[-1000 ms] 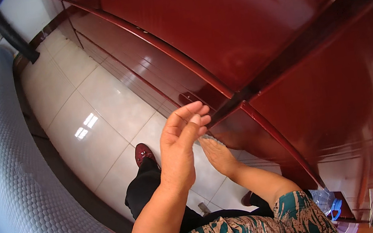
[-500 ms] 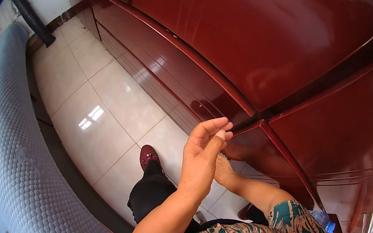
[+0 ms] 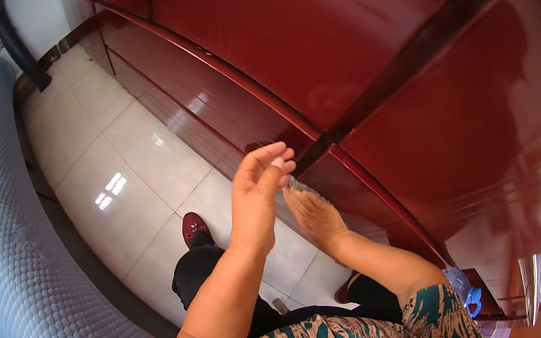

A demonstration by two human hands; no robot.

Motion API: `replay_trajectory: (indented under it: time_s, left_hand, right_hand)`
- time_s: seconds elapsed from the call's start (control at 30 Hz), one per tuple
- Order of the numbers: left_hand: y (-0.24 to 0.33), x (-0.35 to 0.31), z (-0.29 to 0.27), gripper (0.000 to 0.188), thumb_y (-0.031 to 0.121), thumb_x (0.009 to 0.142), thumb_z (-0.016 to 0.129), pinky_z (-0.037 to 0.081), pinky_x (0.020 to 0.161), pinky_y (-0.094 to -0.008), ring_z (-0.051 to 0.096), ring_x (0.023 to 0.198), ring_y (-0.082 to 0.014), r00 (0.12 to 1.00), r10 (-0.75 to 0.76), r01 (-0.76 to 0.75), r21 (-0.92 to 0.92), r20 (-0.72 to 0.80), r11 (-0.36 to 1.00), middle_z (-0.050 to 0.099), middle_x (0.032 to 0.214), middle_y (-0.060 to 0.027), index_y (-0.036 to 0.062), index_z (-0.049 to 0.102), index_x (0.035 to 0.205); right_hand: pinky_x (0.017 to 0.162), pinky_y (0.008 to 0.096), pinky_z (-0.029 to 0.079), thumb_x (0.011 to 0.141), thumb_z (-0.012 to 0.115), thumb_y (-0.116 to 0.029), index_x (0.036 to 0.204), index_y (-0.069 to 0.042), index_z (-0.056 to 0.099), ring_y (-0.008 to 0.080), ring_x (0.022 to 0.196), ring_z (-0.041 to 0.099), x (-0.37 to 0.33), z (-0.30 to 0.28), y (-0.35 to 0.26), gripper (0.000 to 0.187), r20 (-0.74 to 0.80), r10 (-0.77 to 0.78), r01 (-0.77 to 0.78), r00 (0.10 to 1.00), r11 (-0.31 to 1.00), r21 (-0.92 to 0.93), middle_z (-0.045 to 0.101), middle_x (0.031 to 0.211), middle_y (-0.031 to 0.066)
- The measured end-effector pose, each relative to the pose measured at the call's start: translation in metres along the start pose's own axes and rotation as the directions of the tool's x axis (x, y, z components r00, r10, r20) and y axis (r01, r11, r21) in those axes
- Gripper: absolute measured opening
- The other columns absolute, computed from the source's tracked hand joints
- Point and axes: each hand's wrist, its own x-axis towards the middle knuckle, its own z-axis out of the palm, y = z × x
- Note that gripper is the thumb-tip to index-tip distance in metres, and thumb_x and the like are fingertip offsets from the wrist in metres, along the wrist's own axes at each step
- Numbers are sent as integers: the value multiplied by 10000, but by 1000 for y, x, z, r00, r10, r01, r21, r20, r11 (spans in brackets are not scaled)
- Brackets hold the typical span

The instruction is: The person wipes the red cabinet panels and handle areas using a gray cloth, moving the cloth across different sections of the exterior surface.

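Glossy dark-red wardrobe doors (image 3: pixel 351 52) rise over pale floor tiles (image 3: pixel 109 165). Left hand (image 3: pixel 257 195), fingers loosely curled together, hovers above the right hand (image 3: pixel 312 215), which pinches a small grey cloth (image 3: pixel 298 183) at the door's edge.

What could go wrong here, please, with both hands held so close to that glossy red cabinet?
The left hand and right hand meet by the red cabinet, around something small and grey that is barely visible; it might slip onto the tiled floor. Fingers could be nipped at the dark door seam. The polished floor looks slippery.
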Motion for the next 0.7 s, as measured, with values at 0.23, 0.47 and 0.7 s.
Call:
replay_trajectory:
  time_s: [0.23,0.47,0.7]
  left_hand:
    - [0,1,0,277,139,914,564,472,876,-275,606,977,-128,1000,-11,11,23,-24,1000,637,1132,-90,31,587,1169]
    - [3,-5,2,313,127,910,535,466,902,-277,601,996,-133,999,-1,6,101,-48,995,619,1159,-111,4,562,1197]
    - [-5,-3,8,309,181,907,575,445,893,-269,582,1025,-146,999,-31,32,116,-9,993,617,1158,-107,29,582,1177]
  right_hand:
    - [1139,316,144,884,465,-197,1376,-122,475,83,1335,338,-14,-85,82,499,-15,154,-153,988,987,43,399,1462,-47]
    - [1022,312,309,842,498,-94,1367,-93,475,121,1031,549,-88,-107,102,526,-49,265,-253,963,952,170,496,1389,-24]
    - [1024,319,320,855,490,-132,1382,-64,456,125,1043,546,-184,-48,35,532,250,36,-127,968,925,358,536,1319,18]
